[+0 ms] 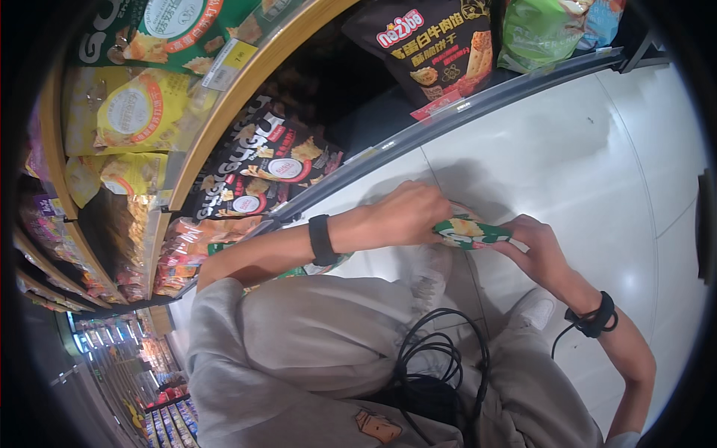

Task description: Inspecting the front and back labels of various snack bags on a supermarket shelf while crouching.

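Note:
Between my two hands is a small green snack bag (473, 232) with pictures of crackers on it, held above the tiled floor. My left hand (414, 215) grips its left end, with the back of the hand turned up. At the right end, my right hand (532, 243) pinches the bag's edge between thumb and fingers. Part of the bag is hidden behind my left fingers. Another green package (305, 271) shows partly beneath my left forearm, beside my knee.
Shelves with a wooden edge (193, 162) run along the left, holding yellow snack bags (143, 109) and black snack bags (291, 151). A larger black cracker bag (442, 50) stands on the low shelf ahead. Coiled black cable (431, 353) lies over my lap. Glossy floor tiles (594, 162) extend right.

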